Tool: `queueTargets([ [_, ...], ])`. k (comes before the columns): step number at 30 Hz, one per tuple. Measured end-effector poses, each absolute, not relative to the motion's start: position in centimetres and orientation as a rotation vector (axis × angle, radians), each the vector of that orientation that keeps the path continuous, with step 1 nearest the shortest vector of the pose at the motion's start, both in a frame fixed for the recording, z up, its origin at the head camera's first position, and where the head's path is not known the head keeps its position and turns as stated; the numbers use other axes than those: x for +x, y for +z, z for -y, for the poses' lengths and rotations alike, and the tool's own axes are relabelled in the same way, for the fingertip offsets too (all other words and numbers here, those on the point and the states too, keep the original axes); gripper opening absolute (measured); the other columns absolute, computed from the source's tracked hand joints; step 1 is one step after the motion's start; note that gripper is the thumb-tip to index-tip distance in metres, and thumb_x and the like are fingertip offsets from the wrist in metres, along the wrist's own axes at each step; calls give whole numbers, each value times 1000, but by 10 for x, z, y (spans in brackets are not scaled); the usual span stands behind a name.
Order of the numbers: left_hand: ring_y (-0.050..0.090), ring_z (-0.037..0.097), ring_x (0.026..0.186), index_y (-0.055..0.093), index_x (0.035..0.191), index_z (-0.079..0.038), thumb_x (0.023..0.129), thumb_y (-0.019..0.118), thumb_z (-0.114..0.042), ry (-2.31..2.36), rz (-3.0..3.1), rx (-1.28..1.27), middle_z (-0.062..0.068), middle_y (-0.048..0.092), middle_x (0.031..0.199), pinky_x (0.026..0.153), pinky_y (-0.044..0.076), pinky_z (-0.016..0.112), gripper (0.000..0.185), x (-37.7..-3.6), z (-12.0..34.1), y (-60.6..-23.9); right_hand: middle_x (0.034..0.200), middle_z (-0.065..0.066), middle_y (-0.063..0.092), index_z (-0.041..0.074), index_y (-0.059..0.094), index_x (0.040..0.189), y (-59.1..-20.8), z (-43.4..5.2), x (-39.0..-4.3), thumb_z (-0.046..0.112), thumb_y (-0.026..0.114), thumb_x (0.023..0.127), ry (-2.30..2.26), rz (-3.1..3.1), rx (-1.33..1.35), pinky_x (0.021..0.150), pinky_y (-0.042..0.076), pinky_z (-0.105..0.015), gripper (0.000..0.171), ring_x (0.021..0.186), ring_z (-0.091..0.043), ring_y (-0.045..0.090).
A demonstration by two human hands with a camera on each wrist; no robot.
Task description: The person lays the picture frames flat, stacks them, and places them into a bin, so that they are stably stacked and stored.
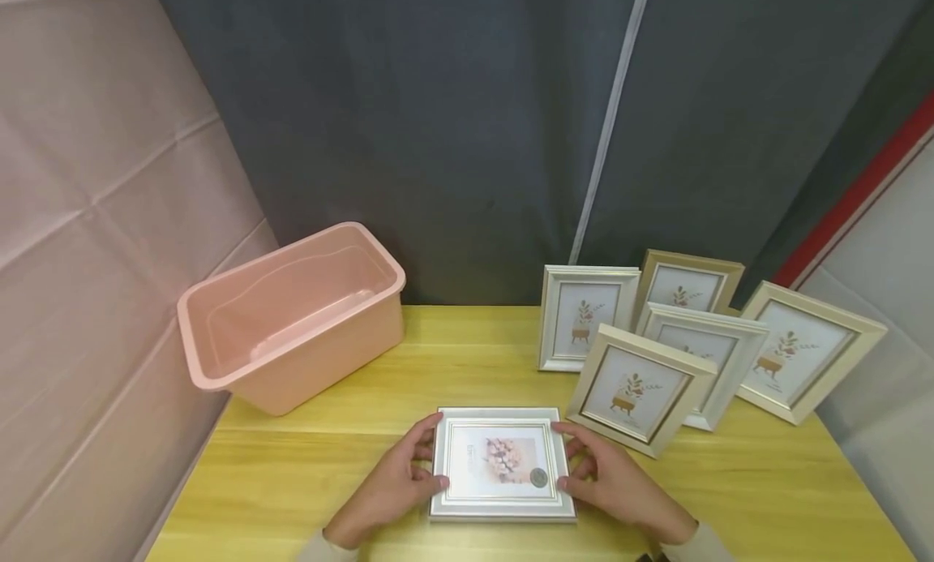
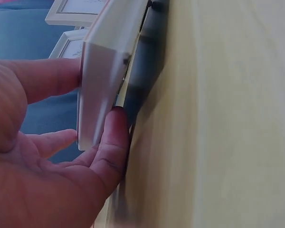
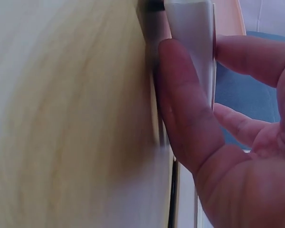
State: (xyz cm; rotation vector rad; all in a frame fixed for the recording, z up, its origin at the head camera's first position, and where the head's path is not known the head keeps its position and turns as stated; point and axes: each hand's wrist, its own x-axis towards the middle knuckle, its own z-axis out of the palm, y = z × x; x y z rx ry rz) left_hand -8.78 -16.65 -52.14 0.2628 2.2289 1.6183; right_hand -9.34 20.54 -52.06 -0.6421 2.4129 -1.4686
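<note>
Both hands are working on the silver picture frame that is lying face up near the front edge of the yellow wooden tabletop, with the left hand curling round its left side and the right hand curling round its right side. In the left wrist view the thumb is slipping under the frame's lower edge while the fingers are lying over the top, so that side is lifting slightly off the wood; the right wrist view is showing the same clamp mirrored, the thumb pressing against the underside and the frame's edge standing between thumb and fingers. Judging by this, the step in hand is the pick-up: the frame is being gripped and is only just starting to leave the surface, with most of it appearing to rest flat. A pink plastic bin is sitting at the back left, well apart from the frame, and five more frames are standing propped at the back right, the nearest cream frame just beside the right hand. The next move is probably calling for an even lift with both sides rising together, keeping the frame level so it is not sliding out of the pinch, and keeping the right wrist clear of that nearest standing frame so it is not getting knocked over.
</note>
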Motion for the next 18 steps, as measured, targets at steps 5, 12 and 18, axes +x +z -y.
queueTargets([
  [5, 59, 29, 117, 32, 167, -25, 90, 83, -14, 1587, -2245, 263, 25, 44, 157, 86, 61, 25, 93, -87, 166, -518, 110, -16, 65, 0, 48, 153, -518, -202, -93, 16, 84, 90, -1424, -2479, -660, 69, 62, -25, 74, 77, -3, 67],
  [12, 57, 33, 126, 36, 165, -20, 89, 85, -15, 1560, -2293, 277, 23, 46, 156, 89, 62, 25, 91, -87, 166, -517, 115, -16, 64, 3, 49, 154, -513, -200, -92, 16, 86, 88, -1355, -2543, -637, 66, 59, -23, 76, 74, 0, 62],
  [18, 67, 32, 116, 41, 162, -14, 90, 83, -12, 1537, -2359, 248, 25, 53, 148, 89, 63, 27, 84, -87, 169, -519, 116, -17, 65, -3, 52, 149, -512, -202, -92, 16, 85, 89, -1359, -2530, -665, 67, 59, -22, 71, 75, 0, 61],
])
